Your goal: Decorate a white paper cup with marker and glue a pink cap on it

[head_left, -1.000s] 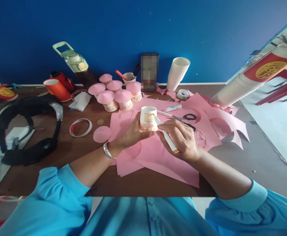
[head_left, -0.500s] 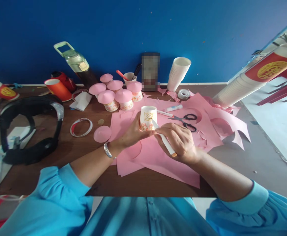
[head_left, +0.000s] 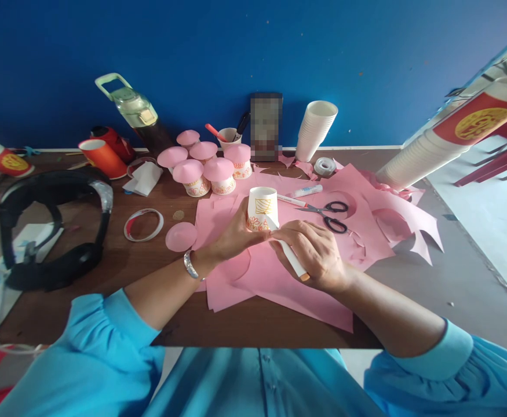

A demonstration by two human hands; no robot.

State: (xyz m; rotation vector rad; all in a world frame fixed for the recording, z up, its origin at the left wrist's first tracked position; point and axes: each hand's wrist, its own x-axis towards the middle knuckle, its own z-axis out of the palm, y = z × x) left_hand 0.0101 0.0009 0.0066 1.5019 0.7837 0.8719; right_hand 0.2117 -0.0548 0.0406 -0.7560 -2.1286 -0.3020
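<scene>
Head view: left hand (head_left: pixel 238 230) reaches in from the left, forearm angled far and right, palm side-on; thumb and fingers wrap the white cup (head_left: pixel 262 202) from its left side and from below. Cup is at centre, over the pink paper (head_left: pixel 279 278), a yellow striped box and orange flowers drawn on its side. Right hand (head_left: pixel 316 252) comes in from the right, forearm angled far and left, knuckles up, fingers bent and pinching the white marker (head_left: pixel 294 260) (orange at its near end). Marker slants far-left, its tip end at the lower right of the cup; tip contact cannot be told. Hands meet or nearly meet just below the cup.

Near edge of the bench (head_left: pixel 270 321) runs between the two forearms, a strip of brown top showing in front of the paper. More brown top lies left, around the white ring (head_left: pixel 143 225) and pink disc (head_left: pixel 181 237). Far side is bounded by the blue wall (head_left: pixel 218 52), with cone-topped cups (head_left: pixel 222 184) far left of the hands. Scissors (head_left: pixel 335 216) lie just beyond the right hand, handles right.
</scene>
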